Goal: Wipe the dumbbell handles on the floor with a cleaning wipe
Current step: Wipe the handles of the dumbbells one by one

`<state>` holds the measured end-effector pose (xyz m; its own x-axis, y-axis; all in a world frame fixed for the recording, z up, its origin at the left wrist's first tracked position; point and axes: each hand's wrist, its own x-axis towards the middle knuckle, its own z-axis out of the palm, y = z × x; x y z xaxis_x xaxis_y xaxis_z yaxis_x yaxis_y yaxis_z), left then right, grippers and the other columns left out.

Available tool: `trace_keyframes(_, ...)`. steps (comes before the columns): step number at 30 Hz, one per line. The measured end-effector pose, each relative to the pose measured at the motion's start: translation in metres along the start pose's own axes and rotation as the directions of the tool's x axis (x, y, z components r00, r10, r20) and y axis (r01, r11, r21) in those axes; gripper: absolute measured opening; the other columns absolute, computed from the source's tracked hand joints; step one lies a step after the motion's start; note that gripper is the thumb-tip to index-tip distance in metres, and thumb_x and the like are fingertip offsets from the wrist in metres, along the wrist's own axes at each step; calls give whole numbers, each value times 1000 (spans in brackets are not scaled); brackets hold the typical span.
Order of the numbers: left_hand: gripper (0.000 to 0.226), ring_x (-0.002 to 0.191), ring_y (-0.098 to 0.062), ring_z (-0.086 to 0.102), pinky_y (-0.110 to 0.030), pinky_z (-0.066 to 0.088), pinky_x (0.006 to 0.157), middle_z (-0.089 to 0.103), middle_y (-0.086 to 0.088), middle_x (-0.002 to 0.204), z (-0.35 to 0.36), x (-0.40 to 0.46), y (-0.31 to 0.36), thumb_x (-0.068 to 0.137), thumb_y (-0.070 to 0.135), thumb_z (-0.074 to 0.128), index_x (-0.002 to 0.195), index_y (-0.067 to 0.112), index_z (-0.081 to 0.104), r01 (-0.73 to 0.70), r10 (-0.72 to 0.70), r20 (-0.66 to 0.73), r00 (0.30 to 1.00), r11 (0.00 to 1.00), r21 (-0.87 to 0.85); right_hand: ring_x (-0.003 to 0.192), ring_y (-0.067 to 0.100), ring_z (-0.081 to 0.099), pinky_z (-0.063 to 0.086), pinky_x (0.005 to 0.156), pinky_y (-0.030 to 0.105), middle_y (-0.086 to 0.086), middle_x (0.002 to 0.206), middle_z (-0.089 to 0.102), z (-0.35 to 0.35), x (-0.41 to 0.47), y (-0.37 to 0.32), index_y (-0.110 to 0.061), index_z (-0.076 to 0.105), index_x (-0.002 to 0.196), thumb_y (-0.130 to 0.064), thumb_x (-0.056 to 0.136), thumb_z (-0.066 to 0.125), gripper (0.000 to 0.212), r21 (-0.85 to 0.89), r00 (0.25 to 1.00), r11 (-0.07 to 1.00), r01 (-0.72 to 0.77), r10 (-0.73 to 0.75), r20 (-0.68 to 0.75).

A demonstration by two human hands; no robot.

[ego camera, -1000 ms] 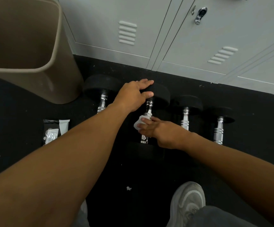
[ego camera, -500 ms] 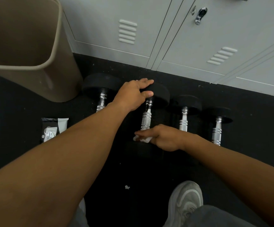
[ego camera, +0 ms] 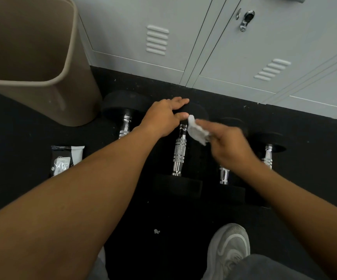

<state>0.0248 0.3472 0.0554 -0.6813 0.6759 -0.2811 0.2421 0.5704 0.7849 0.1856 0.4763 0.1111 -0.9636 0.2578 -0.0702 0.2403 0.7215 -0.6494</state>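
Several black dumbbells with chrome handles lie side by side on the dark floor below grey lockers. My left hand rests on the far head of the second dumbbell, fingers spread over it. My right hand pinches a crumpled white cleaning wipe and hovers, blurred, just right of that handle's far end, above the third dumbbell. The wipe is off the handle. The first dumbbell lies left of my left arm, the fourth dumbbell at the right.
A tan waste bin stands at the upper left, close to the first dumbbell. A black-and-white wipe packet lies on the floor to the left. My grey shoe is at the bottom. The lockers close off the far side.
My right hand slid the wipe along the second handle toward its near end, then lifted away up and to the right. My left hand stayed on the dumbbell head.
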Motion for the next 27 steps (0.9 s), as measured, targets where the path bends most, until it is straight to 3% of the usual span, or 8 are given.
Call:
trace_keyframes(4, 52, 147, -13, 29, -34, 18, 121, 38, 11, 156, -3, -3, 3, 94, 34, 64, 144, 37, 48, 3, -3, 4, 1000, 1000, -5, 148, 14, 22, 38, 112, 29, -1, 163, 19, 52, -10, 6, -16, 27, 154, 9, 79, 48, 82, -308, 916, 944, 117, 18, 401)
trace_keyframes(6, 53, 146, -13, 30, -32, 18, 120, 38, 10, 156, -4, -4, 4, 95, 34, 63, 144, 36, 47, -1, 1, 7, 1000, 1000, 9, 151, 12, 8, 41, 109, 35, -5, 165, 6, 63, -9, 8, -18, 20, 156, 7, 82, 46, 83, -350, 887, 933, 83, 91, 452)
trace_keyframes(12, 52, 146, -12, 31, -28, 16, 116, 38, 11, 156, -7, -5, 4, 94, 35, 63, 144, 38, 47, 7, -7, -5, 1000, 1000, 13, 135, 8, 45, 37, 110, 19, -11, 154, 37, 43, -27, 20, -25, 49, 144, 10, 83, 44, 70, -93, 860, 994, -50, 91, 503)
trace_keyframes(14, 52, 146, -12, 29, -25, 10, 114, 38, 11, 156, -6, -6, 6, 94, 35, 63, 144, 38, 47, 10, -10, -6, 1000, 1000, 25, 118, 4, 58, 41, 97, 8, -5, 141, 56, 35, -25, 21, -25, 58, 137, 7, 89, 44, 59, -7, 896, 982, -190, 176, 409)
trace_keyframes(17, 52, 147, -12, 28, -19, 4, 105, 38, 10, 156, -2, -7, 8, 94, 33, 64, 144, 37, 48, 9, -9, -8, 1000, 1000, 7, 112, 5, 61, 46, 99, 18, -4, 130, 64, 28, -14, 14, -22, 60, 134, -2, 96, 46, 46, 123, 940, 934, -335, 322, 114)
trace_keyframes(20, 52, 147, -12, 28, -20, 7, 110, 39, 10, 156, -3, -6, 8, 94, 33, 65, 143, 37, 49, 7, -7, -13, 1000, 1000, 5, 92, 14, 67, 49, 80, 15, 5, 123, 68, 35, -8, -6, -21, 53, 140, -3, 95, 42, 50, 88, 919, 920, -381, 387, -75)
trace_keyframes(23, 52, 147, -12, 29, -23, 11, 114, 39, 11, 155, -4, -8, 8, 94, 34, 64, 143, 38, 49, 21, -21, -22, 1000, 1000, 8, 114, 36, 60, 47, 87, 30, 15, 139, 56, 61, -7, -31, -16, 46, 144, -1, 90, 42, 56, 8, 907, 907, -421, 421, -32)
trace_keyframes(27, 52, 147, -13, 28, -33, 16, 119, 38, 12, 156, -5, -9, 9, 95, 33, 63, 144, 38, 47, 34, -34, -16, 999, 999, 16, 104, 32, 62, 43, 73, 29, 17, 120, 62, 88, 6, -39, -13, 38, 143, -6, 91, 44, 53, 107, 786, 779, -617, 615, 57)
